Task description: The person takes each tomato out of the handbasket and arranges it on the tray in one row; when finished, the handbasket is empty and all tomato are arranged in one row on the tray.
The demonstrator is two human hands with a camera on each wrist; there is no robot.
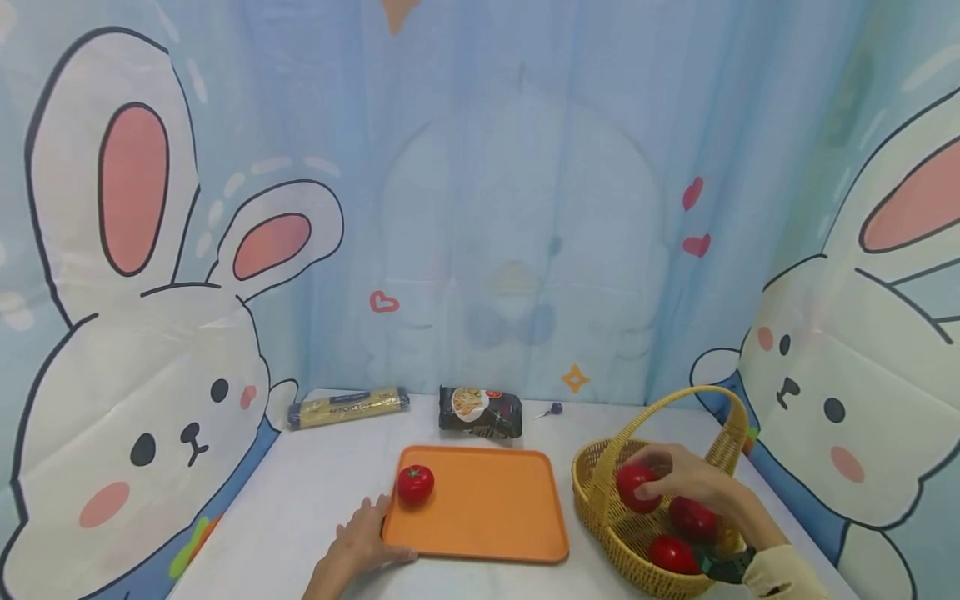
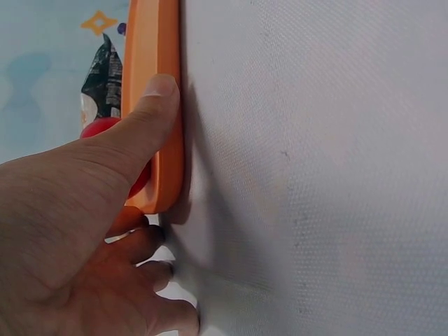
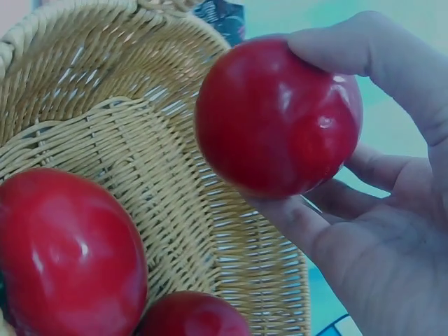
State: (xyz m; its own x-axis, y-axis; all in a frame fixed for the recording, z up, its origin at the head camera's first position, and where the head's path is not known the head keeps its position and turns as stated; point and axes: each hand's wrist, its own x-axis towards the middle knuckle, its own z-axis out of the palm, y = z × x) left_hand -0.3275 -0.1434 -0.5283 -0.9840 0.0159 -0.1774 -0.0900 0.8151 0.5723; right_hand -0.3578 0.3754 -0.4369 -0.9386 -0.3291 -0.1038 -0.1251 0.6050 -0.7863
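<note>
My right hand [image 1: 678,477] grips a round, glossy red fruit [image 3: 276,115] with thumb and fingers, over the inside of a yellow wicker basket [image 1: 622,554]. Lower in the basket lie a dark red fruit [image 1: 693,521] and a brighter red one [image 1: 671,553]. On an orange tray [image 1: 487,504] a red tomato [image 1: 416,485] with a green top sits near the left side. My left hand [image 1: 362,537] touches the tray's near left corner. Its thumb [image 2: 150,112] presses along the near rim, while the other fingers spread beside the left edge.
Behind the tray lie a long golden spaghetti pack [image 1: 349,408], a black food packet [image 1: 481,412] and a small dark item [image 1: 555,408]. The basket's tall handle [image 1: 660,406] arches behind my right hand. A rabbit-print curtain [image 1: 517,208] closes off the white table's back.
</note>
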